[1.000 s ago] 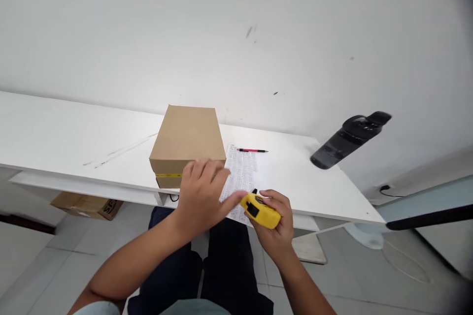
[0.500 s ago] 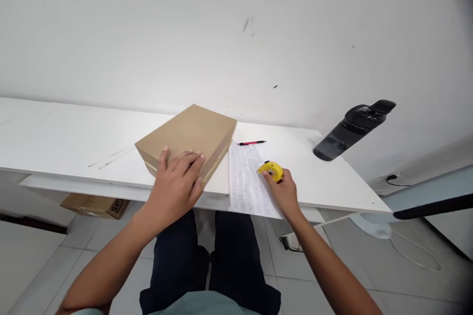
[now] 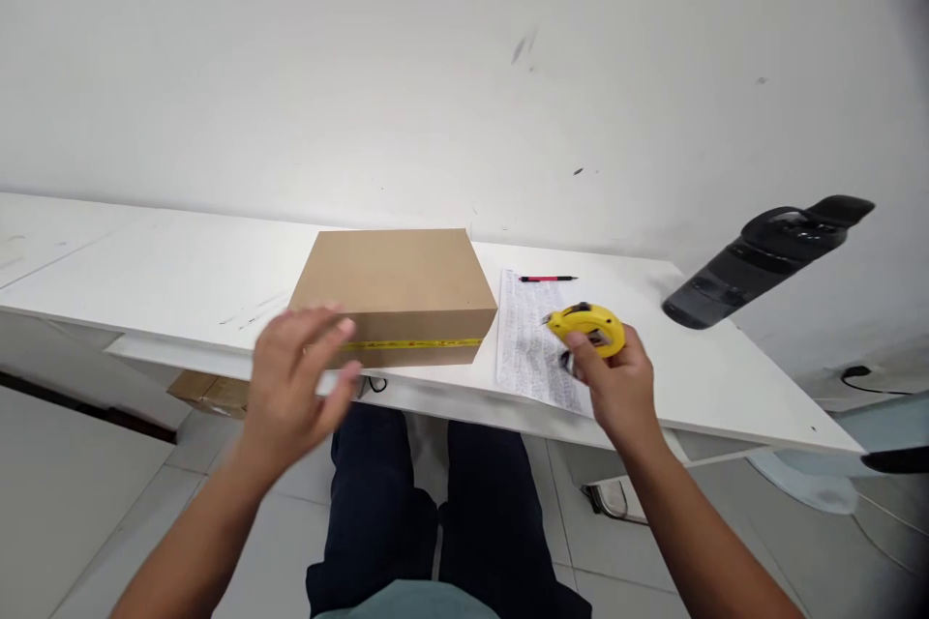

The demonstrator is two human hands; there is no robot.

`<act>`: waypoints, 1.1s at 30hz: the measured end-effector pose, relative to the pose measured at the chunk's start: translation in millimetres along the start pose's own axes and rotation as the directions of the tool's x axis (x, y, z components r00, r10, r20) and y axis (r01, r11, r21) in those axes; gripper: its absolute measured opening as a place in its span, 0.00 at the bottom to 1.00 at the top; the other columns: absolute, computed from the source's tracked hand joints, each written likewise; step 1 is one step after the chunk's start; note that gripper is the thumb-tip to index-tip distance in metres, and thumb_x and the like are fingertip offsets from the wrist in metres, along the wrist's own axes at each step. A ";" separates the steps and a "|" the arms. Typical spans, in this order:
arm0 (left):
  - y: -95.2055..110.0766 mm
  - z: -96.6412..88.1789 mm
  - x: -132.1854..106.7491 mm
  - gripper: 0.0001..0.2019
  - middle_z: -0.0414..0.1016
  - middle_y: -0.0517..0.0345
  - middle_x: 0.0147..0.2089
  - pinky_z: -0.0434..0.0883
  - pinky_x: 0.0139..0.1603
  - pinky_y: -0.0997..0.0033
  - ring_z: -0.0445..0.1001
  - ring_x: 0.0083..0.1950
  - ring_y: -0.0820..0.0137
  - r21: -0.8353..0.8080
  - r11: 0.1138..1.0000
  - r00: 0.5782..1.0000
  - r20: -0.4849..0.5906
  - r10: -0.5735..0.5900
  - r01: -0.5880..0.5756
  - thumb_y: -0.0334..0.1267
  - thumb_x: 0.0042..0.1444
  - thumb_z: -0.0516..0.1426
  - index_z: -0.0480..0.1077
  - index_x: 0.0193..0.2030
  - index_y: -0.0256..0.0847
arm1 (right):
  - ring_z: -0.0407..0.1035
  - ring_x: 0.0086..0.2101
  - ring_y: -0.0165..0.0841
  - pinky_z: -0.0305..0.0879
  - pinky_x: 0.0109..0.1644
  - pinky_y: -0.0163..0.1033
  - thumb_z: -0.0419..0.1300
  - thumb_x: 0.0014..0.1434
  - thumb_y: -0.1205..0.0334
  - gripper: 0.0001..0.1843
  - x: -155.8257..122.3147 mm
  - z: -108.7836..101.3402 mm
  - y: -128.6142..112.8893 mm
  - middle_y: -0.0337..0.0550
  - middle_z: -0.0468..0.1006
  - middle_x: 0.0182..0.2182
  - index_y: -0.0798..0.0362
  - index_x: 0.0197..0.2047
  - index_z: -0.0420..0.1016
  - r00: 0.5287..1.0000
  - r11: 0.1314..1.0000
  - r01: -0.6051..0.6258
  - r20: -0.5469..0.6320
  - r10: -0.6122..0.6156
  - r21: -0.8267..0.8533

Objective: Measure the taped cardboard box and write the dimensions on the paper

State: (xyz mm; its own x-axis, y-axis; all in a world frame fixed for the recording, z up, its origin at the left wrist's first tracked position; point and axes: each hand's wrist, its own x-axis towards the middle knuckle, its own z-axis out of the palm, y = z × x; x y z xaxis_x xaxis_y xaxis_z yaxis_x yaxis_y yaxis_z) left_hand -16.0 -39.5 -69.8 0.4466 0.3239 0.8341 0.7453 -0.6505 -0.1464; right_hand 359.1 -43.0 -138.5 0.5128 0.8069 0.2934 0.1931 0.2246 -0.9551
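A closed brown cardboard box (image 3: 399, 273) sits on the white shelf-like desk, its long side facing me. A yellow printed strip (image 3: 413, 344) runs along that front side. At the box's front left corner is my left hand (image 3: 294, 382), slightly blurred, fingers apart and holding nothing; whether it touches the box I cannot tell. My right hand (image 3: 622, 382) grips a yellow tape measure (image 3: 591, 324) above the written sheet of paper (image 3: 533, 348). No drawn-out blade is visible, only the small tip at its left end.
Behind the paper lies a red and black pen (image 3: 549, 279). A dark bottle (image 3: 755, 261) stands at the right of the white desk (image 3: 181, 261), close to the wall. Below the desk, another cardboard box (image 3: 210, 394) shows at the left.
The box has turned so its long side faces me. My left hand has come off its top toward the front left corner. My right hand has lifted the tape measure slightly.
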 end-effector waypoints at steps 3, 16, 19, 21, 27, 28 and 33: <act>41.6 4.0 9.1 0.20 0.82 0.50 0.53 0.65 0.73 0.48 0.80 0.57 0.63 -0.116 0.970 0.976 -0.036 0.213 -0.216 0.42 0.62 0.65 0.71 0.59 0.41 | 0.74 0.32 0.34 0.74 0.35 0.38 0.76 0.51 0.48 0.24 -41.0 20.1 -41.2 0.39 0.80 0.35 0.48 0.47 0.75 0.916 0.991 -0.088 0.398 0.042 0.097; -39.1 -15.8 -24.0 0.19 0.86 0.67 0.45 0.79 0.52 0.56 0.82 0.37 0.70 0.113 0.990 0.983 -0.155 0.097 -0.080 0.27 0.59 0.64 0.72 0.53 0.51 | 0.80 0.41 0.38 0.80 0.41 0.41 0.78 0.49 0.52 0.31 -17.7 40.1 -57.3 0.43 0.83 0.45 0.42 0.54 0.74 0.942 0.957 0.027 0.314 -0.122 0.290; -96.2 -7.6 -38.3 0.20 0.85 0.65 0.45 0.79 0.49 0.56 0.81 0.38 0.69 0.163 0.952 0.949 -0.227 -0.220 0.260 0.35 0.64 0.63 0.67 0.60 0.46 | 0.79 0.48 0.41 0.79 0.49 0.45 0.78 0.48 0.51 0.31 24.7 40.4 -44.2 0.44 0.83 0.48 0.44 0.54 0.75 0.980 0.940 0.140 0.090 -0.175 0.310; -116.4 -2.2 -48.6 0.24 0.85 0.64 0.49 0.78 0.48 0.59 0.82 0.42 0.68 0.104 0.891 0.887 -0.200 -0.416 0.441 0.40 0.66 0.61 0.63 0.67 0.46 | 0.78 0.50 0.42 0.78 0.51 0.47 0.77 0.48 0.51 0.33 44.2 41.8 -35.5 0.45 0.83 0.49 0.45 0.56 0.76 0.987 0.948 0.120 0.063 -0.145 0.295; -101.8 14.6 -61.3 0.22 0.83 0.52 0.54 0.75 0.56 0.57 0.81 0.52 0.62 0.026 0.945 0.944 -0.060 -0.323 0.325 0.43 0.71 0.53 0.63 0.69 0.45 | 0.76 0.54 0.43 0.76 0.57 0.52 0.76 0.49 0.49 0.36 52.2 54.9 -22.5 0.45 0.83 0.53 0.46 0.60 0.77 0.983 0.961 0.022 0.167 -0.071 0.276; -95.0 17.4 -59.3 0.23 0.82 0.49 0.55 0.74 0.57 0.55 0.79 0.55 0.60 -0.007 0.959 0.958 -0.043 -0.284 0.284 0.44 0.71 0.51 0.61 0.70 0.44 | 0.76 0.55 0.43 0.75 0.58 0.52 0.77 0.49 0.50 0.36 50.5 58.0 -23.2 0.45 0.82 0.54 0.46 0.60 0.77 0.980 0.958 0.027 0.181 -0.081 0.286; -74.7 28.0 -44.7 0.28 0.81 0.47 0.56 0.72 0.60 0.51 0.76 0.60 0.56 -0.020 0.978 0.978 -0.009 -0.210 0.209 0.43 0.69 0.53 0.54 0.74 0.45 | 0.77 0.53 0.41 0.75 0.59 0.51 0.77 0.49 0.50 0.34 43.2 71.6 -28.8 0.44 0.82 0.55 0.43 0.59 0.78 0.962 0.942 0.057 0.235 -0.141 0.331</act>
State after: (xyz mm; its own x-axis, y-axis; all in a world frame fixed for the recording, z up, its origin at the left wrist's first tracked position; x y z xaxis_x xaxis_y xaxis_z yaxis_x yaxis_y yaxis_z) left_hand -77.7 13.9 -111.0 0.2761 0.4472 0.8508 0.8120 -0.5821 0.0424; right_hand 315.9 24.5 -101.3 0.2692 0.8729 0.4069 -0.0660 0.4382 -0.8964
